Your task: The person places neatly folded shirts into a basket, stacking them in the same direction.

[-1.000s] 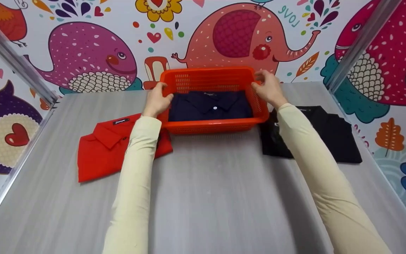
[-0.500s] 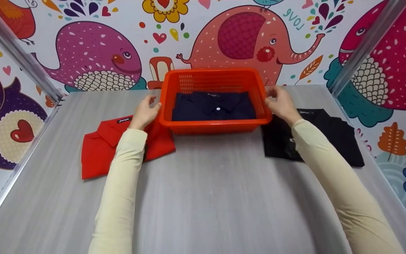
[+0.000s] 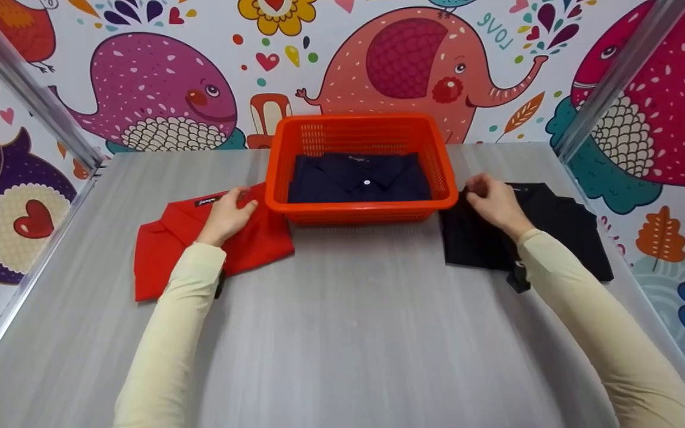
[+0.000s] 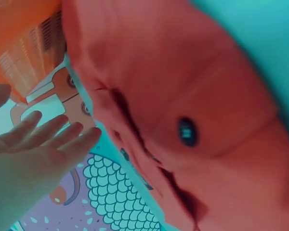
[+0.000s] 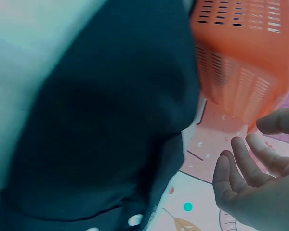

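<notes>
Loosely relaxed, both hands (image 3: pixel 228 215) (image 3: pixel 496 205) hover over folded shirts (image 3: pixel 265 238) (image 3: pixel 562 232) on a grey table (image 3: pixel 348 333) amid cartoon-printed walls (image 3: pixel 217 35).

This looks like a small indoor booth; whether it belongs to a home, a shop or a lab cannot be told. Printed walls (image 3: pixel 307 128) enclose the desk (image 3: pixel 342 345) at the back, left and right, covered in cartoon art: a coral elephant (image 3: pixel 405 65), a purple whale (image 3: pixel 158 89), hearts and flowers, as in a child's room. Bare metal posts (image 3: pixel 36 89) at both rear corners give it a built-up, stall-like frame.
</notes>
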`<state>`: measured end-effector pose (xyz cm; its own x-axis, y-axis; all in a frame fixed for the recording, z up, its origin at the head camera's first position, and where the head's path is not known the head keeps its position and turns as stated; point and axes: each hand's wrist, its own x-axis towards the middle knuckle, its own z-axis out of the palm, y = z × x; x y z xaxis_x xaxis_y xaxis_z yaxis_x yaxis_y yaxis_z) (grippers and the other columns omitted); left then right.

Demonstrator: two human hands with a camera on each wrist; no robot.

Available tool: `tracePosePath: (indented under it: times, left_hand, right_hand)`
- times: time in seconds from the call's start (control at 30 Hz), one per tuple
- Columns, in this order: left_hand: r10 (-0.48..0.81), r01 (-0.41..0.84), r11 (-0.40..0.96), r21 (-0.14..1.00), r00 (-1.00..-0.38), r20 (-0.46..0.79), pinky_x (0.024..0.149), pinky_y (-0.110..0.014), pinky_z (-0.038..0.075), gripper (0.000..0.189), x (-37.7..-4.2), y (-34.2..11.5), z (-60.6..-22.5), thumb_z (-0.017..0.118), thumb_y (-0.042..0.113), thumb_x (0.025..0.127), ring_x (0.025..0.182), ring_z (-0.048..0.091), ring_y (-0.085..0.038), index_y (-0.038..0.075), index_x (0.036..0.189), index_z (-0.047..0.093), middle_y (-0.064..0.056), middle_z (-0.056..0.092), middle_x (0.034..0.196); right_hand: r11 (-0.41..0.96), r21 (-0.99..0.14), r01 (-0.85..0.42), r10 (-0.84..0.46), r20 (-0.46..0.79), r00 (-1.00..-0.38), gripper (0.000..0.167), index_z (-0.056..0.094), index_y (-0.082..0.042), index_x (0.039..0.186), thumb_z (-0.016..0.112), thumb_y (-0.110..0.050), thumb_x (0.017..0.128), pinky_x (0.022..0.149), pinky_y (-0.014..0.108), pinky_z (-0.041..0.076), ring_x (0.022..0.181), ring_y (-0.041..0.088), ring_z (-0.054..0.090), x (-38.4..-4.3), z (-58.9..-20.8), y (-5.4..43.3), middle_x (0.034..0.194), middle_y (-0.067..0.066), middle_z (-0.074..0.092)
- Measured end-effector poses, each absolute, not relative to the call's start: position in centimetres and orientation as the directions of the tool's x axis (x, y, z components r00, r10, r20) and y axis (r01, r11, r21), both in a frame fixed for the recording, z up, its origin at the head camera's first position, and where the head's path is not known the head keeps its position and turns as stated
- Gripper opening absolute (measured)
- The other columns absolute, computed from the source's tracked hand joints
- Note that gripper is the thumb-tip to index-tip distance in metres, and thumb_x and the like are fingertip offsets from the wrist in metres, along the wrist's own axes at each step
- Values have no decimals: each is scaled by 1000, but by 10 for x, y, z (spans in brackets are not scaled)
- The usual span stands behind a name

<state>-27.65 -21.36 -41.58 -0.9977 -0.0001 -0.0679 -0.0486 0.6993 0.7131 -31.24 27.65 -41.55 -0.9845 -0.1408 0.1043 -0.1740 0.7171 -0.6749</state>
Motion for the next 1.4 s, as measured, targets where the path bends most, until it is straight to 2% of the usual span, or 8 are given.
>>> tracePosePath:
  times: [0.23,0.47,0.6,0.77,0.9,1.03,1.2,1.4]
  left_hand:
    - [35,-34,700,713,-996,-83,107,-50,30,49,-257,-221,-420,49,16,99,129,39,-41,-6,142,37,-27,40,142]
    - [48,-28,718,696,-995,-90,105,-55,32,51,-228,-249,-420,50,16,100,128,39,-43,-6,143,34,-28,38,143]
    - [-12,-69,715,696,-996,-86,102,-57,34,52,-213,-276,-423,50,16,100,123,40,-43,-6,144,33,-30,38,142]
    - [-121,-92,740,666,-993,-3,86,-50,41,45,-201,-304,-427,50,12,98,100,46,-39,-7,138,40,-31,49,123]
    - [-168,-98,729,678,-985,38,93,-55,37,41,-193,-322,-430,48,7,96,108,44,-45,-10,133,43,-34,48,123]
    - [-224,-178,694,698,-974,-25,97,-58,33,43,-188,-335,-432,44,7,96,113,39,-48,-12,134,38,-37,41,131]
    - [-315,-343,634,693,-933,-174,103,-58,29,55,-184,-340,-434,42,13,96,122,31,-50,-15,140,24,-41,27,138]
    - [-365,-463,592,660,-884,-292,105,-59,26,66,-180,-340,-436,43,18,96,125,24,-53,-17,142,12,-44,19,137]
  right_hand:
    - [717,-672,-183,-165,91,-982,25,55,7,114,55,-1,90,90,48,42,100,37,55,-297,-427,285,111,26,60]
    - [729,-653,-203,-231,44,-972,23,58,7,109,57,-1,87,86,47,45,95,35,60,-278,-438,272,101,22,64]
    - [718,-652,-242,-284,43,-958,21,59,7,106,59,-1,86,83,47,48,92,34,62,-267,-442,259,98,21,65]
    - [694,-661,-285,-326,64,-943,18,62,6,102,59,1,85,80,44,50,89,31,63,-258,-445,245,95,17,66]
    - [673,-668,-319,-361,80,-929,17,63,5,101,60,2,85,77,41,50,87,29,63,-252,-446,234,93,15,67]
    - [646,-676,-355,-410,85,-908,18,63,6,101,61,3,84,75,40,51,85,28,63,-247,-447,220,91,14,67]
    - [605,-696,-388,-459,93,-883,19,63,6,102,61,3,83,77,43,53,87,29,63,-243,-448,199,93,15,67]
    - [567,-720,-400,-497,89,-863,20,61,5,104,61,2,84,78,43,53,89,29,63,-241,-450,171,96,15,67]
